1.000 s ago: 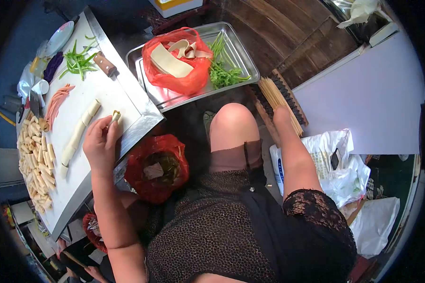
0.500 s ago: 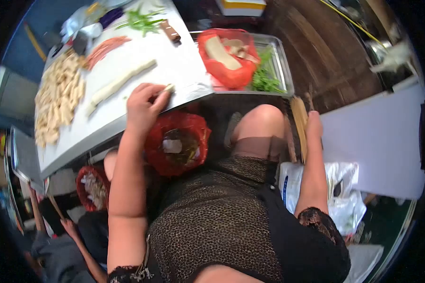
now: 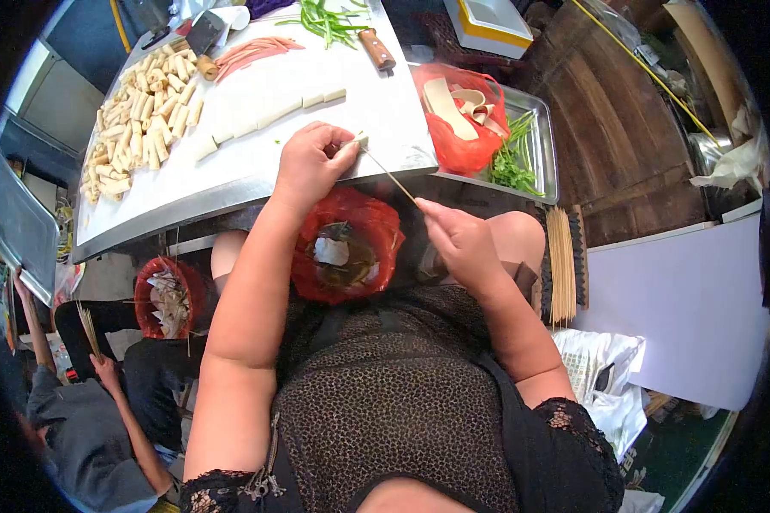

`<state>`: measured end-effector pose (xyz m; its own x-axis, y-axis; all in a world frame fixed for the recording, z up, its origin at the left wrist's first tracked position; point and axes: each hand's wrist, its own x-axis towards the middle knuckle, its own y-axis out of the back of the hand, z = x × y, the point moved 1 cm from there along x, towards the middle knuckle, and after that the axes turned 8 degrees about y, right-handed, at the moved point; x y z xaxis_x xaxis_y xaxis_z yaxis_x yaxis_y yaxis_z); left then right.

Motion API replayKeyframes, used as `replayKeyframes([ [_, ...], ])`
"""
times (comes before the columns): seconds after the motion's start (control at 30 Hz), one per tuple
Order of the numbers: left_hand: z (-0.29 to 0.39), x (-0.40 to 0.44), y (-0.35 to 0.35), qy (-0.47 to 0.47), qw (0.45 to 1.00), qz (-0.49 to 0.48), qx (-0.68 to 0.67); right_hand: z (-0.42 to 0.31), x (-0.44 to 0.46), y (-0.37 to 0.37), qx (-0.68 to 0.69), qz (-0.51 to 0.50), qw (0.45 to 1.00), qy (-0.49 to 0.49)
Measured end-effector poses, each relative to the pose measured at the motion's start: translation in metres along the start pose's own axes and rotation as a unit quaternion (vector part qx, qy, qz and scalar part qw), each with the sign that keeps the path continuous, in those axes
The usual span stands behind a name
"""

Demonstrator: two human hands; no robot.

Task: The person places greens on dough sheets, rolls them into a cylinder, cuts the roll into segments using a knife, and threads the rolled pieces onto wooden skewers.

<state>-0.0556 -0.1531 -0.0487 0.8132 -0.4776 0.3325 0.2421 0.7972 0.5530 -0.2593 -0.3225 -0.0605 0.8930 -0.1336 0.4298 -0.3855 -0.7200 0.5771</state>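
My left hand (image 3: 316, 161) pinches a small pale roll (image 3: 361, 138) at the front edge of the white board (image 3: 257, 167). Held in my right hand (image 3: 460, 239), a thin wooden skewer (image 3: 391, 177) slants up to the roll, its tip at or in it. Behind my left hand lies a row of pale rolled pieces (image 3: 269, 118). Many cut rolls are heaped (image 3: 150, 111) on the left of the board. Pink strips (image 3: 252, 53), green strips (image 3: 329, 21) and a wooden-handled knife (image 3: 376, 50) lie towards the back.
A steel tray (image 3: 549, 141) holds a red bag (image 3: 458, 158) of pale sheets and green herbs (image 3: 515, 162). Skewers (image 3: 561, 265) are bundled right of my knee. A red-lined bin (image 3: 351, 256) stands below the board. At lower left a co-worker (image 3: 85, 436) holds sticks (image 3: 88, 332) near another bin (image 3: 169, 299).
My right hand has come from the skewer bundle to the roll, now with a skewer. My left hand keeps its pinch. The whole view has shifted, and the co-worker shows more fully.
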Motion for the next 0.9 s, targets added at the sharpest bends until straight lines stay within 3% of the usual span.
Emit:
replayKeyframes([
  [0.47,0.003,-0.001,-0.001,-0.016,1.000,0.012,0.017,-0.003,0.009,-0.007,-0.027,-0.005,0.999,-0.020],
  [0.73,0.001,-0.001,0.000,-0.042,0.999,0.010,0.016,-0.017,0.022,-0.020,0.068,0.004,0.981,-0.181],
  [0.87,-0.003,0.002,-0.001,-0.060,0.998,0.009,0.005,-0.009,0.034,-0.030,0.029,0.033,0.994,-0.102],
  [0.9,-0.002,0.001,-0.001,-0.072,0.997,0.015,-0.001,-0.004,0.040,-0.035,-0.020,0.051,0.998,-0.024],
])
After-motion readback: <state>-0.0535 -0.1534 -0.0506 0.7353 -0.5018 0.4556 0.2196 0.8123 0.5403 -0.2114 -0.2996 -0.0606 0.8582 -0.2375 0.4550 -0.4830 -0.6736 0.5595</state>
